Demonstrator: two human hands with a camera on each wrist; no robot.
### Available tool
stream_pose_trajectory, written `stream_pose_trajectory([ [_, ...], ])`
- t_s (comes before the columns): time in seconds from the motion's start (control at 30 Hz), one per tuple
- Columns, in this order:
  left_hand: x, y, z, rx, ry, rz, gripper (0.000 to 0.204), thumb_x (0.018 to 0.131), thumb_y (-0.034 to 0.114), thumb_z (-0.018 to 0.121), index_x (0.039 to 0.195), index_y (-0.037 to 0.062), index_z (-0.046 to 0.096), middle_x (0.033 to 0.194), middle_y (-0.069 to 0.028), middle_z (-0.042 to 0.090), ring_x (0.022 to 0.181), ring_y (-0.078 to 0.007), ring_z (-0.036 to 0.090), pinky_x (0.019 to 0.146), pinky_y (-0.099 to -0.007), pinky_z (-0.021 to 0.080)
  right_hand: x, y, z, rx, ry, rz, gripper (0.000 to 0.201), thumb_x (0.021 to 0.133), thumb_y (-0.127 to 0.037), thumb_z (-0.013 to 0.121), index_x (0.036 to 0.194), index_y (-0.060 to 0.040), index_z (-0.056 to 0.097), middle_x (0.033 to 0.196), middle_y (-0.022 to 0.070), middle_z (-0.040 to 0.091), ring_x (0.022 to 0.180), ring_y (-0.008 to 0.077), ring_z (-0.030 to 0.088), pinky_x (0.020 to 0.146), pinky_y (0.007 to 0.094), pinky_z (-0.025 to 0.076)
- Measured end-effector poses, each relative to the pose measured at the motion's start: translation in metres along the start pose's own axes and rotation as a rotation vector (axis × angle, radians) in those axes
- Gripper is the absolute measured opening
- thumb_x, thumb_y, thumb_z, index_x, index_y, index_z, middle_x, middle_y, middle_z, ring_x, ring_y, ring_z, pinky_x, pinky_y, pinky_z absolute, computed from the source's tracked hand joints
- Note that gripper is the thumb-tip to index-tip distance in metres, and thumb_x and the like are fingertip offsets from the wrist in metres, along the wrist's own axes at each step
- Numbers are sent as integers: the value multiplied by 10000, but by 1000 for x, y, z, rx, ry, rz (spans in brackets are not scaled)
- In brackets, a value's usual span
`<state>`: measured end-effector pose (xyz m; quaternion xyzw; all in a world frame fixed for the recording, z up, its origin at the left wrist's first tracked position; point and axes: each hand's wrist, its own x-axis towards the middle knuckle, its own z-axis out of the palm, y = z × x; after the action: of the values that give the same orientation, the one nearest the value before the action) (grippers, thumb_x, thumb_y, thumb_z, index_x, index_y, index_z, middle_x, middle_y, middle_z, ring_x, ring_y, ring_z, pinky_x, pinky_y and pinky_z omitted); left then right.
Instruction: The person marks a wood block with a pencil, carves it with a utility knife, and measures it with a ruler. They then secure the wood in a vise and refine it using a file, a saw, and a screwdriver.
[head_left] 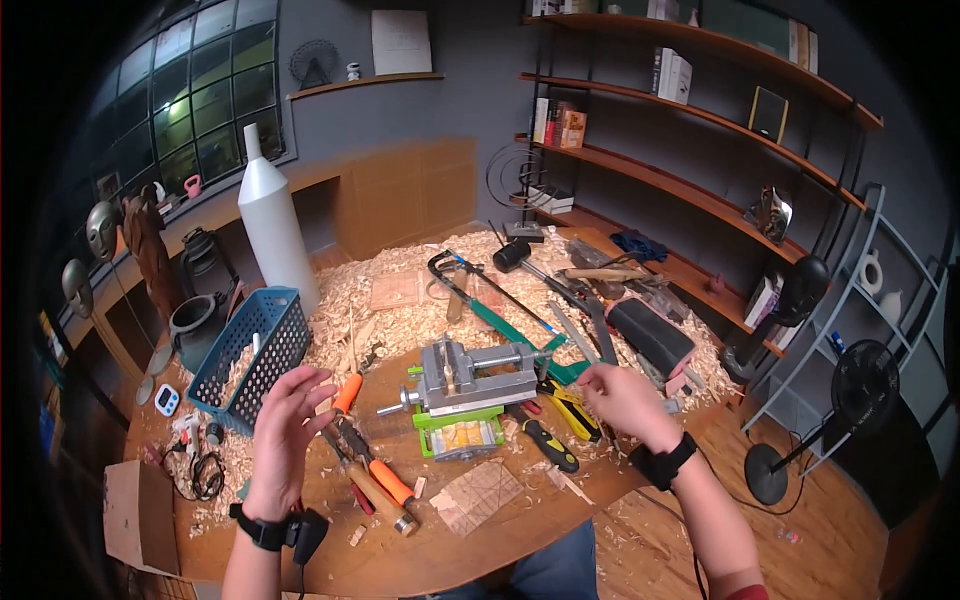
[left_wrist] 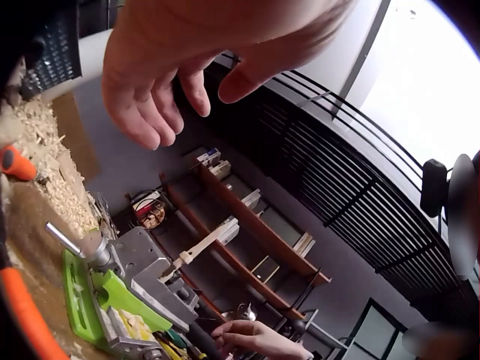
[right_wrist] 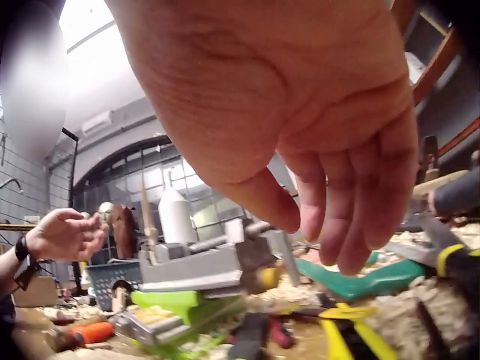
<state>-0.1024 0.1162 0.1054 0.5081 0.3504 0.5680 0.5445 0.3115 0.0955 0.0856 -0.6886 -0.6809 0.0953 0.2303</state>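
Note:
A grey metal vise (head_left: 505,380) on a bright green base (head_left: 427,440) stands mid-table, with a slim piece of wood (left_wrist: 196,247) upright in its jaws. Left of it my left hand (head_left: 285,425) hovers over the table, fingers loosely bent and holding nothing. On the other side is my right hand (head_left: 635,405), its relaxed fingers (right_wrist: 360,217) hanging downward with nothing between them. It is near the green hacksaw (head_left: 495,318) and the yellow-and-black pliers (head_left: 572,410). Orange-handled tools (head_left: 390,482) lie below the left hand.
Wood shavings (head_left: 350,285) cover the back of the table. A blue basket (head_left: 272,350) and a white bottle-shaped vase (head_left: 272,225) stand at the left. A black mallet (head_left: 512,256), a yellow-and-black screwdriver (head_left: 548,445) and a scored wood board (head_left: 475,495) also lie there.

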Motion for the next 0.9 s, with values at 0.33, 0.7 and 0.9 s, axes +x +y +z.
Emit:
stream_pose_trajectory([
  [0.33,38,-26,18,444,-27,310,459,919,-7,492,1373,42,444,1303,-89,550,1188,-174,529,1018,-307,418,26,43,60,-294,40,-181,273,756,-230,778,974,-97,678,911,118,694,869,308,677,771,417,544],
  [0.7,50,-45,44,966,-413,241,813,769,305,795,1440,60,406,1435,-201,458,1360,-309,423,1139,-409,328,-14,20,-24,28,154,48,206,909,-84,551,1058,-93,693,760,157,671,647,283,646,618,400,488],
  [0.9,57,-37,49,942,-402,319,613,816,275,763,1332,56,515,1366,-176,510,1318,-333,452,1118,-410,344,-19,8,-75,652,46,153,256,999,-68,460,1126,-12,676,785,12,610,723,68,589,566,213,450],
])
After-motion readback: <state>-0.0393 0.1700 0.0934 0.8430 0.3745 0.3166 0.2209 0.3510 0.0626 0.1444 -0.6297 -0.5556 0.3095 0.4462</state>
